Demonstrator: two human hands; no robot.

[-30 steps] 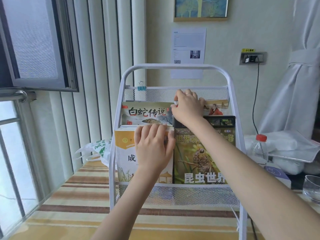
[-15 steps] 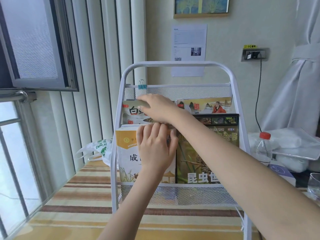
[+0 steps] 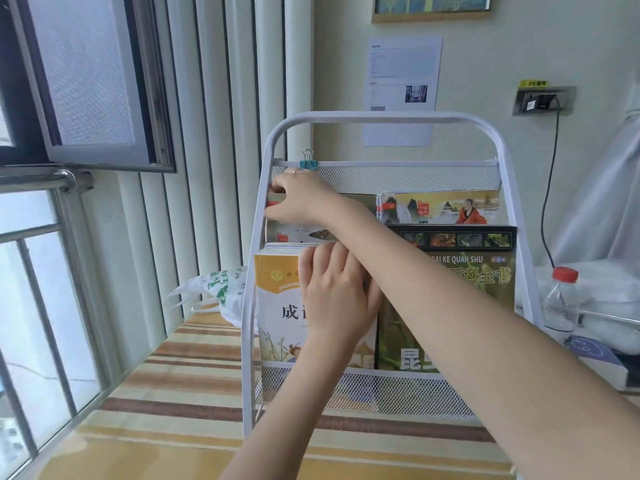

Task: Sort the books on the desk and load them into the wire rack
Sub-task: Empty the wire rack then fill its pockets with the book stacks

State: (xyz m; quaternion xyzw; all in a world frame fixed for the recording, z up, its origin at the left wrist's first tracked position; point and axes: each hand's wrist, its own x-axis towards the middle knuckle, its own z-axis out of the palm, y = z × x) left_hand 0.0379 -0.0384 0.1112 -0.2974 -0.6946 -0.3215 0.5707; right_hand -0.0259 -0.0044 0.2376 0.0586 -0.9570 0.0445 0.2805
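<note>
A white wire rack [image 3: 381,116] stands on the striped desk [image 3: 180,375]. Its lower tier holds a yellow-covered book [image 3: 277,306] on the left and a dark green insect book [image 3: 467,282] on the right. Behind them, the upper tier holds a pale illustrated book [image 3: 294,233] at left and a landscape-covered book [image 3: 440,207] at right. My left hand [image 3: 337,289] lies flat on the yellow book's cover, fingertips at its top edge. My right hand [image 3: 298,199] reaches across and grips the left end of the pale upper book, hiding most of it.
A teal binder clip [image 3: 308,161] hangs on the rack's top mesh rail. A plastic bag [image 3: 218,285] lies left of the rack by the curtain. A clear bottle with a red cap [image 3: 561,299] stands right of the rack. An open window frame [image 3: 104,98] juts in at left.
My right hand has slid left along the upper tier, from the middle to the far-left end of the pale book. My left hand stays on the yellow book.
</note>
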